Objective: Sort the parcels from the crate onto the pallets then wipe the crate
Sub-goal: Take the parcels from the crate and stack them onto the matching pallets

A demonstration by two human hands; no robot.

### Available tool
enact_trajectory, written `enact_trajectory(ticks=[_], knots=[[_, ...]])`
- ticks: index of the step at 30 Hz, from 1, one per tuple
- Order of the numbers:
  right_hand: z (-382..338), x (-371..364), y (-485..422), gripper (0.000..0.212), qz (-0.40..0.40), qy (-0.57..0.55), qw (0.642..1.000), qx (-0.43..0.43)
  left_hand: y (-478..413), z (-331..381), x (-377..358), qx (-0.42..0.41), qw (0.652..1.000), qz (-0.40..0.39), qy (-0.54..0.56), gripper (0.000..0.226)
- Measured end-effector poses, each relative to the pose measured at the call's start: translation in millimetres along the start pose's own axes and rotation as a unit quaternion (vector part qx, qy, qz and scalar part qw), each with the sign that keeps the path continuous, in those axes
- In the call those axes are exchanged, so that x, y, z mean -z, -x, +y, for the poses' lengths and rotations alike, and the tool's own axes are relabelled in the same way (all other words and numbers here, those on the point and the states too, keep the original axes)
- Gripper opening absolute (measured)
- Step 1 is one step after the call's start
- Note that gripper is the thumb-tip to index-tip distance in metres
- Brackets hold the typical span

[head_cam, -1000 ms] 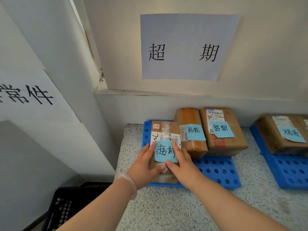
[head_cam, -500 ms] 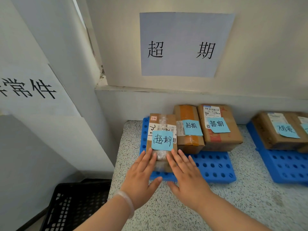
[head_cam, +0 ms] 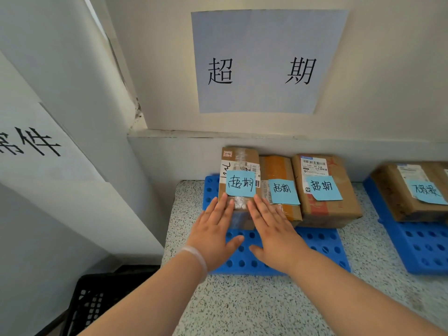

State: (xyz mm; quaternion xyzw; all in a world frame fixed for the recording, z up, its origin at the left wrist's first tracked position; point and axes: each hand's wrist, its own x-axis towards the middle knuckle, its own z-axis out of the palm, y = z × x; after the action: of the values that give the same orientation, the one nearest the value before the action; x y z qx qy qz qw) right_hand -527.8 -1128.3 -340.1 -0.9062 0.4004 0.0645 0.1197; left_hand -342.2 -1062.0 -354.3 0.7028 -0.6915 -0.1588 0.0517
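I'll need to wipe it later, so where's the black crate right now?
In the head view, the black crate sits low at the bottom left, below the left edge of the speckled counter.

Quick count: 2 blue pallets, left pallet and right pallet. 4 parcels for sure: tall parcel, orange-taped parcel, barcode parcel, plus the far-right parcel. 4 blue sticky notes, 1 per parcel. 2 paper signs: front sign and side sign. 1 black crate. 2 hands, left hand and right hand.
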Motion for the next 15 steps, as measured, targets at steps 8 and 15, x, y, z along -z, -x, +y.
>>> enact_trajectory(ticks=[8, 15], knots=[[-2, 9, 2, 0.103, -0.001, 0.005, 1.0, -0.016, 4, 6, 17, 0.025, 0.998, -0.022, -0.049, 0.086], [-11, -3, 72, 0.097, 0.033, -0.021, 0.999, -0.036, 50, 36, 10, 0.026, 0.995, -0.021, -0.089, 0.085]])
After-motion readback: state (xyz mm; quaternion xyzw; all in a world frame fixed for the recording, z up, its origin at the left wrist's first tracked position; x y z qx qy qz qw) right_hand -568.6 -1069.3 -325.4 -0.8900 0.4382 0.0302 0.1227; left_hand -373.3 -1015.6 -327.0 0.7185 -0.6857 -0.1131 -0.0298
